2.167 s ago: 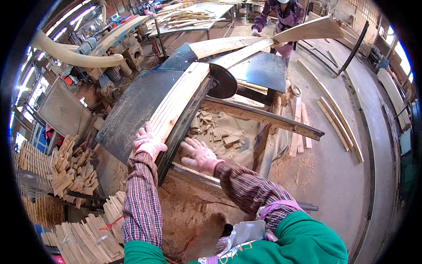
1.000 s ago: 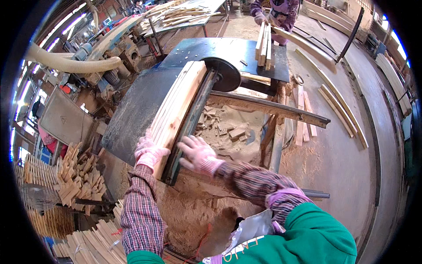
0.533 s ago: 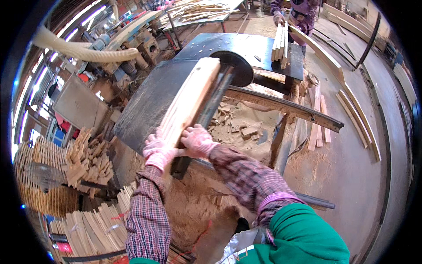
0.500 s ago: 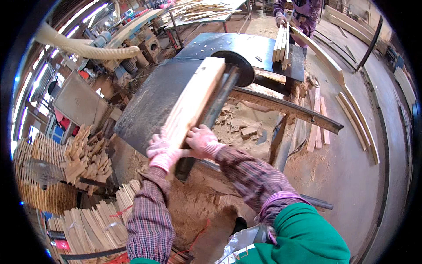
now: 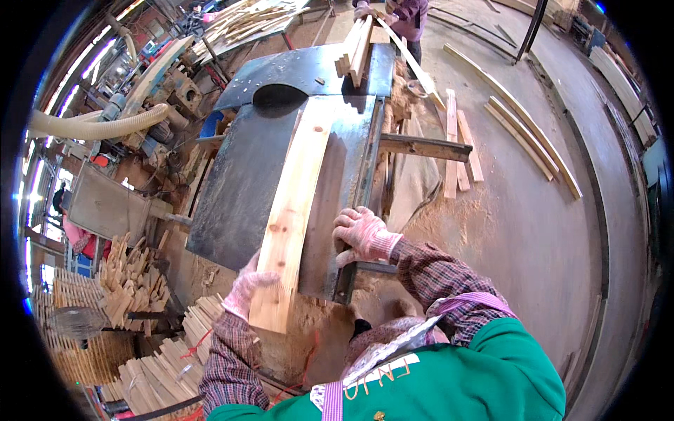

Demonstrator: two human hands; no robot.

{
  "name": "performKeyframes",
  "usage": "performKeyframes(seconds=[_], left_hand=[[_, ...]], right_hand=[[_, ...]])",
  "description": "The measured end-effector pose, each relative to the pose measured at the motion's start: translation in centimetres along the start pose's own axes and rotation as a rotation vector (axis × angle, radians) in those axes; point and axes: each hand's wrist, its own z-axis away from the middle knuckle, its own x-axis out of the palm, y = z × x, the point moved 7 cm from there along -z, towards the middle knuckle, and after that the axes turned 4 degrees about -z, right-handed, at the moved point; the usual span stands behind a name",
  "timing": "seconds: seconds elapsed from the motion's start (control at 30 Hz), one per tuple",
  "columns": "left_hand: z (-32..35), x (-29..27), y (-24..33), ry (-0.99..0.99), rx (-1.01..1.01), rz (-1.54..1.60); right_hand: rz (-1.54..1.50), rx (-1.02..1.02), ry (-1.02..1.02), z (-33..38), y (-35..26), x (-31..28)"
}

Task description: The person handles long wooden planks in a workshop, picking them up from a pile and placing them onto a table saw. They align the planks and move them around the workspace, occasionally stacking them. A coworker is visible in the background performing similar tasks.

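Observation:
A long, pale wooden board [image 5: 284, 224] with a few knots lies lengthwise on the dark metal saw table [image 5: 232, 189]. My left hand [image 5: 247, 286], in a pinkish work glove, grips the board's left side close to its near end, which sticks out past the table edge. Some of those fingers are hidden by the wood. To the right, my gloved right hand [image 5: 366, 236] is off the board, its fingers curled over the dark metal edge of the table's right part [image 5: 330, 245]. A large round saw blade [image 5: 279, 99] stands left of the board's far end.
Several wooden strips [image 5: 359, 52] rest on the table's far end, where another person [image 5: 404, 21] holds wood. Offcuts [image 5: 130, 274] and stacked strips [image 5: 158, 368] stand at left. A cream hose [image 5: 105, 125] hangs beyond. More boards [image 5: 505, 116] lie on the right floor.
My right hand has left the board and moved right to the table edge. The table's right part has slid forward, covering the gap with sawdust and offcuts. My view has shifted too.

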Motion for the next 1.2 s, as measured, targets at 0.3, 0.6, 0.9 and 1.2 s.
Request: performKeyframes(seconds=[0.3, 0.6, 0.9, 1.2], left_hand=[[6.6, 10.8, -3.9, 0.255, 0.131, -0.440], [7.9, 16.4, -1.8, 0.711, 0.145, -1.683], [-4.4, 24.4, 6.7, 0.571, 0.120, -1.520], [-4.0, 27.2, 6.9, 0.756, 0.302, -1.355]], right_hand=[[-0.165, 0.098, 0.015, 11.4, 4.1, -4.0], [-0.203, 0.373, 0.089, 15.9, 5.8, -4.2], [-0.184, 0.362, 0.099, 17.1, 6.3, -5.0], [-0.225, 0.100, -0.039, 18.3, 9.7, -7.2]])
